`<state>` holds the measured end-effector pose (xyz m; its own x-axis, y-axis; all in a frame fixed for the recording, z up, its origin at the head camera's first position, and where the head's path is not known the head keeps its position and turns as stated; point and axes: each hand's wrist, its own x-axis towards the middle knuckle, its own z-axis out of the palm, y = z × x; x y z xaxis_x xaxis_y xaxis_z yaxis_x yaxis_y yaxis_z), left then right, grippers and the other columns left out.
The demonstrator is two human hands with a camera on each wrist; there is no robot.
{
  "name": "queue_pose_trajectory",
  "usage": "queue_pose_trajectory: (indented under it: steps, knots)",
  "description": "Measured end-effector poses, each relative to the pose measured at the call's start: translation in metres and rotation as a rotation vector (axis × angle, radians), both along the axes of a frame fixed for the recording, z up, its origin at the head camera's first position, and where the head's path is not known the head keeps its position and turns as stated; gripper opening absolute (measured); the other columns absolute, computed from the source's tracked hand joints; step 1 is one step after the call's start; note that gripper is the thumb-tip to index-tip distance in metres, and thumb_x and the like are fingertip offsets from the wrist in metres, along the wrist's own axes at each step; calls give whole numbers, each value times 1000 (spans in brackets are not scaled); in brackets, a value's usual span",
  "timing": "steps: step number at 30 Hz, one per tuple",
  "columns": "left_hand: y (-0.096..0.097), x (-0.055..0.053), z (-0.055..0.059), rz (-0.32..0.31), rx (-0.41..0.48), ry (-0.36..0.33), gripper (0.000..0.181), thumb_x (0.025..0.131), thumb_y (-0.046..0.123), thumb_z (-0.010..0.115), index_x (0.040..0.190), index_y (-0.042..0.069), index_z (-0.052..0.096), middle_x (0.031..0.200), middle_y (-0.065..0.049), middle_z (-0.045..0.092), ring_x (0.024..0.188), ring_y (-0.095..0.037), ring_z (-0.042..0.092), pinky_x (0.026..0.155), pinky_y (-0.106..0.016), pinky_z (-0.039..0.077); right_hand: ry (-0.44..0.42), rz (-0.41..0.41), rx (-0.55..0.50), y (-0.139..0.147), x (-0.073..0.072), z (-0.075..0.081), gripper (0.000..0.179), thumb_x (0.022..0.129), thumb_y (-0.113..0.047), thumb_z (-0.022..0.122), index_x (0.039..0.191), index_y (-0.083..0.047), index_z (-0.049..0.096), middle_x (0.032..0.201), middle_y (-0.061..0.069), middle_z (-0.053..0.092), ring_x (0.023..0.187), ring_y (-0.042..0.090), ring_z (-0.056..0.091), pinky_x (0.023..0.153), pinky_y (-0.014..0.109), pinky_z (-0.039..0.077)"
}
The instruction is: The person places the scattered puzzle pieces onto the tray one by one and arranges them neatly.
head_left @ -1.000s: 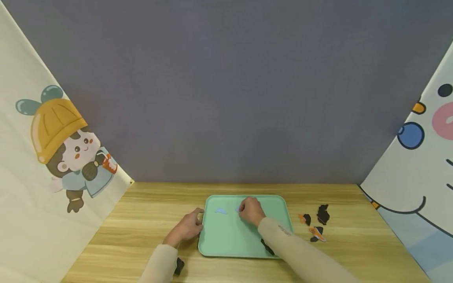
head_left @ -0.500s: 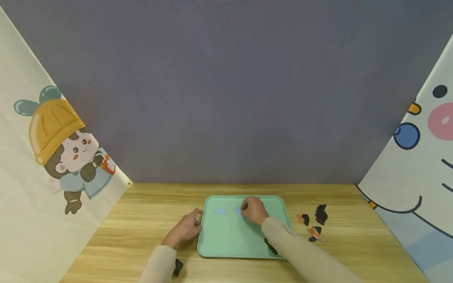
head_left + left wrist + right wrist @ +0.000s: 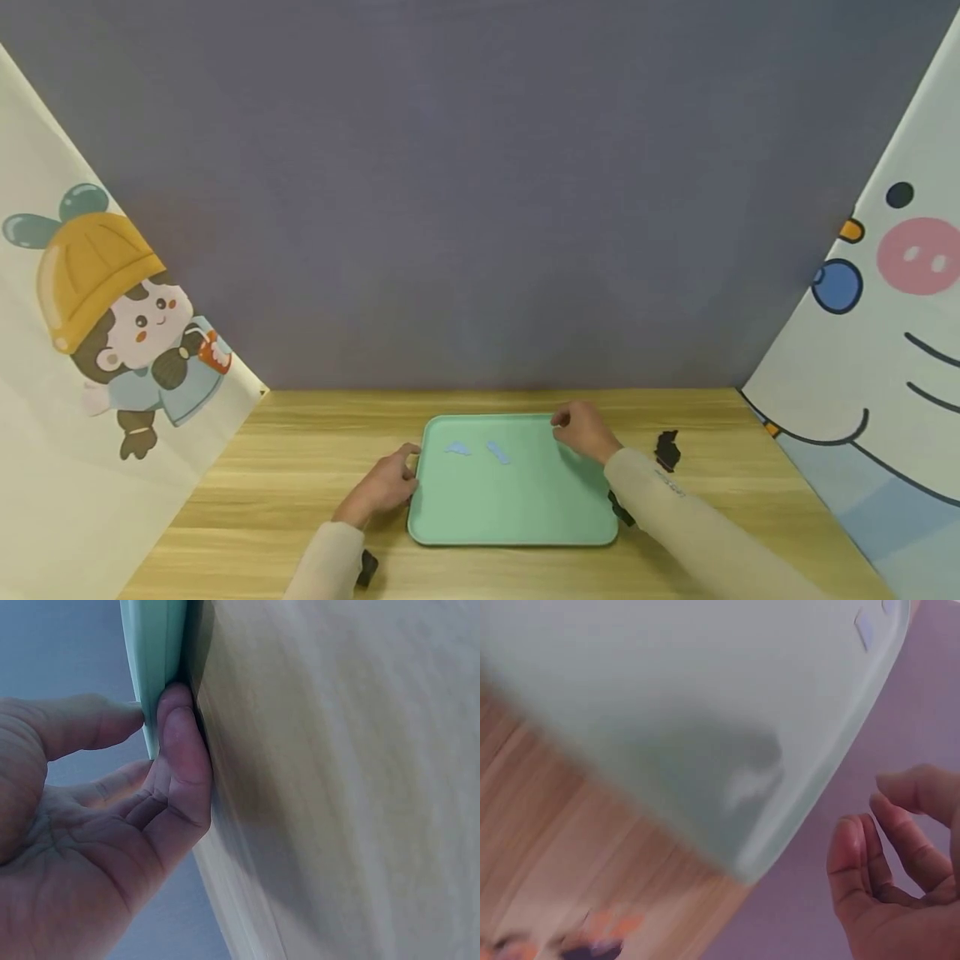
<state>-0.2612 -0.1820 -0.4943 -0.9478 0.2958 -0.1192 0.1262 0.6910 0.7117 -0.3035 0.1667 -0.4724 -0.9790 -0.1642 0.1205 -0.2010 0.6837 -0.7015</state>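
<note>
My left hand (image 3: 382, 483) pinches the left edge of the light green tray (image 3: 517, 508). The left wrist view shows the thumb against one side of the tray's rim (image 3: 154, 667) and curled fingers tucked between the other side and the wooden table. My right hand (image 3: 587, 432) hovers over the tray's far right corner, holding nothing, its fingers loosely bent with a gap to the thumb in the right wrist view. Two small light blue paper-like pieces lie on the tray, one at the far left (image 3: 457, 448) and one strip (image 3: 498, 452) to its right.
A dark jagged piece (image 3: 667, 451) lies on the table (image 3: 750, 508) right of the tray. Another dark piece (image 3: 621, 508) shows beside my right sleeve, and one (image 3: 367, 568) by my left sleeve. Orange-and-dark pieces (image 3: 600, 937) appear blurred in the right wrist view. A grey panel (image 3: 480, 208) stands behind.
My right hand has moved right, away from the blue strip, which now lies uncovered on the tray. The right sleeve now hides the orange pieces in the head view. My left hand keeps its place.
</note>
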Motion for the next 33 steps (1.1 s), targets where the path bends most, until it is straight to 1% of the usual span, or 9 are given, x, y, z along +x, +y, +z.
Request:
queue_pose_trajectory:
  steps: [5, 10, 14, 16, 18, 22, 25, 29, 33]
  knots:
    - [-2, 0, -1, -1, -8, 4, 51, 86, -4, 56, 134, -6, 38, 83, -13, 63, 59, -17, 58, 52, -31, 49, -20, 4, -1, 27, 1, 4, 12, 82, 0, 66, 93, -2, 70, 96, 9, 62, 87, 23, 57, 73, 40, 49]
    - [-2, 0, -1, -3, -3, -8, 50, 87, -4, 56, 134, -6, 37, 82, -12, 62, 59, -18, 58, 52, -32, 49, -50, 17, -10, 52, 4, 13, 18, 86, -4, 64, 103, 0, 68, 100, 11, 62, 90, 25, 58, 75, 40, 50]
    - [-1, 0, -1, -4, -1, -7, 51, 87, -4, 56, 134, -7, 36, 83, -13, 62, 59, -18, 58, 52, -32, 49, -6, 36, -17, 69, 7, 22, 18, 86, -4, 64, 103, 3, 67, 99, 14, 64, 89, 26, 60, 75, 40, 50]
    - [0, 0, -1, -4, -3, -6, 51, 87, -4, 56, 135, -7, 36, 83, -13, 62, 59, -18, 59, 52, -32, 49, 22, 46, -14, 77, 9, 23, 17, 85, -2, 64, 101, 4, 67, 97, 16, 64, 87, 26, 60, 74, 39, 51]
    - [0, 0, -1, -8, -3, -5, 51, 87, -4, 56, 135, -7, 36, 83, -13, 62, 59, -18, 59, 51, -32, 49, 40, 58, -4, 86, 10, 21, 16, 84, 0, 65, 99, 5, 67, 95, 15, 65, 84, 25, 60, 72, 38, 51]
    - [1, 0, -1, -17, -5, -6, 51, 88, -4, 55, 135, -7, 36, 82, -12, 62, 57, -18, 58, 50, -31, 48, 35, 71, 46, 101, 16, 15, 16, 80, 5, 67, 96, 7, 67, 92, 15, 64, 82, 25, 60, 71, 38, 51]
    - [2, 0, 0, -17, -2, -8, 51, 88, -4, 54, 135, -7, 36, 82, -12, 62, 57, -18, 58, 50, -31, 48, -13, 57, 94, 110, 22, 9, 20, 77, 6, 69, 97, 6, 67, 93, 14, 63, 83, 25, 58, 72, 39, 50]
    - [3, 1, 1, -8, 1, -3, 51, 87, -5, 55, 134, -8, 37, 82, -13, 62, 57, -18, 58, 50, -32, 48, -87, 63, 132, 117, 27, -2, 26, 74, 4, 73, 99, 4, 67, 94, 11, 63, 85, 25, 58, 73, 40, 50]
    - [4, 2, 3, -11, -3, 1, 51, 86, -5, 55, 133, -8, 37, 82, -13, 62, 58, -18, 58, 51, -32, 48, -120, 78, 149, 118, 30, -13, 31, 71, 4, 76, 100, 4, 66, 93, 9, 63, 85, 27, 60, 73, 40, 51]
